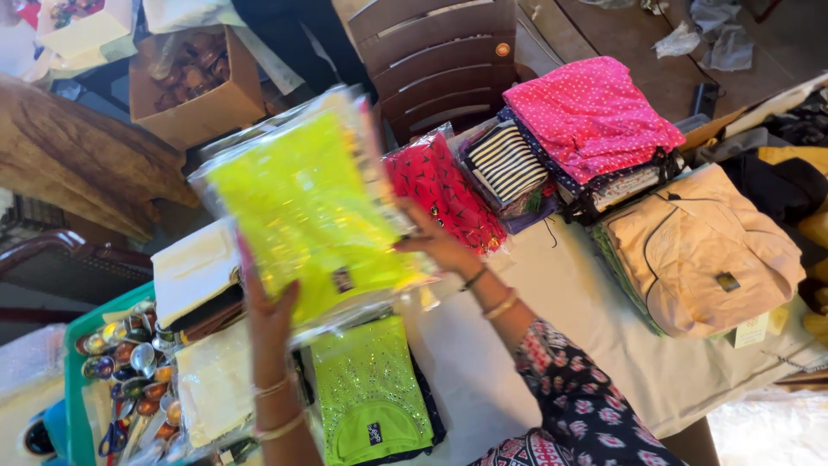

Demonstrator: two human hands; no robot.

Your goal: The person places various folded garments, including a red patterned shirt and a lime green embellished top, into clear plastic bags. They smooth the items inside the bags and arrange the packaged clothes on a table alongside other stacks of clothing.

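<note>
Both my hands hold up a clear plastic packet with a neon yellow garment [306, 207] inside, tilted above the table. My left hand [269, 306] grips its lower left edge. My right hand [435, 242] grips its right edge. Under the packet lies another neon yellow-green sequinned garment [366, 393] on a white cloth-covered table [552, 293]. A red patterned packet [444, 190] lies just beyond my right hand.
A striped folded garment [507, 162], a pink dotted pile [591, 108] and a beige garment [703, 250] sit on the right of the table. A green tray of shiny small items [129, 354] is at the left. A cardboard box [194, 82] and a brown chair [440, 56] stand behind.
</note>
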